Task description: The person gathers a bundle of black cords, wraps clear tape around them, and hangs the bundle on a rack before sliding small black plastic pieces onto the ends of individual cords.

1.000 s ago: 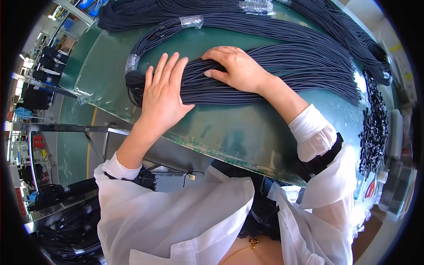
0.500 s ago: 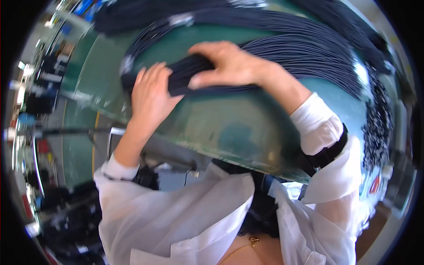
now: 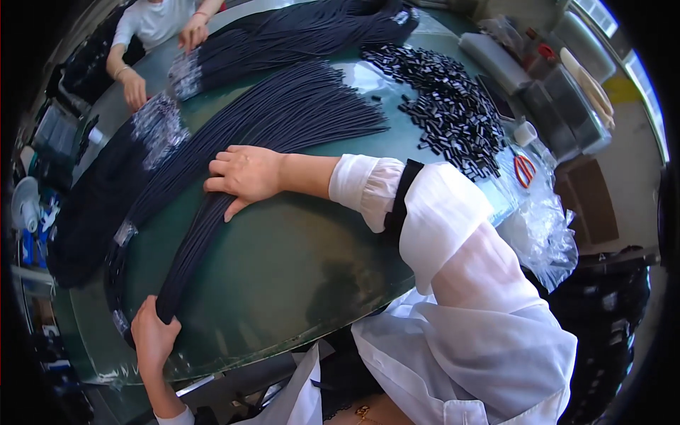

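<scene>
1. Green table [image 3: 297,262], the widest thing in my head view; its near edge curves below the work.
2. Black cable bundle [image 3: 191,251] on the table's left half, slanting up from near edge toward a fan of loose ends [image 3: 304,99]. Cannot sort which strands join which.
3. Left hand [image 3: 154,333] clamped around the bundle's near end. Right hand [image 3: 248,173] closed over it farther up, thumb and fingers on opposite sides; how tightly, I cannot tell. Hands well apart.
4. I read the step as gathering and straightening strands. Next move, in my judgement, calls for an even pull, near end held firm.
5. Two more bundles alongside: the far bundle [image 3: 297,32] and the left bundle [image 3: 92,202], both plastic-wrapped at one end. The left one crowds any leftward sweep.
6. Co-worker [image 3: 156,25] across the table, hands at those wrapped ends; shared space, I note.
7. Heap of short black pieces [image 3: 453,106] just beyond the loose ends; a wide swing could scatter it.
8. Clear plastic bag [image 3: 542,241], right edge, behind the right arm.
9. Red-handled scissors [image 3: 523,171] between heap and bag.
</scene>
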`<state>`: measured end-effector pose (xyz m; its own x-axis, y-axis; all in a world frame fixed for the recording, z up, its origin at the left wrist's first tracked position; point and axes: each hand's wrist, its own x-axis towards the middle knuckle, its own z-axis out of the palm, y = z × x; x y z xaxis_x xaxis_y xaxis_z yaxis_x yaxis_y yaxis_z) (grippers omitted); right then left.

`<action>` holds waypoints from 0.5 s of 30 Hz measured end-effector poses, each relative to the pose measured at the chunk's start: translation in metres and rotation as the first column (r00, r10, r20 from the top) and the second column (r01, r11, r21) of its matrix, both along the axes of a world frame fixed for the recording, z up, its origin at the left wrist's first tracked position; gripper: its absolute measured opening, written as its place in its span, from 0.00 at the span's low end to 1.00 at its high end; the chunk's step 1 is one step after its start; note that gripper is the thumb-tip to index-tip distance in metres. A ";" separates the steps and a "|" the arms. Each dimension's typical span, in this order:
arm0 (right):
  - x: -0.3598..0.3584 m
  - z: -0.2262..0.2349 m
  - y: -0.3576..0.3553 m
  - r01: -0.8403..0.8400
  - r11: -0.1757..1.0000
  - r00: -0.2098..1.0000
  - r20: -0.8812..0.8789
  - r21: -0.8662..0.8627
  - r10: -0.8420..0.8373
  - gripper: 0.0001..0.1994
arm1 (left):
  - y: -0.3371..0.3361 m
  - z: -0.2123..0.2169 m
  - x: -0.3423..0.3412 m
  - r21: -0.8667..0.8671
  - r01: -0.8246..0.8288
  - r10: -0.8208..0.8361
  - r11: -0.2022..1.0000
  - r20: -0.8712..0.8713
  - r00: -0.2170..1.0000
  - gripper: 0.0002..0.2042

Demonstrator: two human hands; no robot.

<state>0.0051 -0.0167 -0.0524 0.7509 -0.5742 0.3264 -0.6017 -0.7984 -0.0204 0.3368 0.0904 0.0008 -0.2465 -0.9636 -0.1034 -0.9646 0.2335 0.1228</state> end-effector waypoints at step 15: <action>-0.255 0.037 0.090 0.798 0.545 0.601 0.268 -0.257 -0.753 0.11 | 0.007 -0.008 -0.001 -0.033 -0.097 0.099 0.995 0.087 0.991 0.25</action>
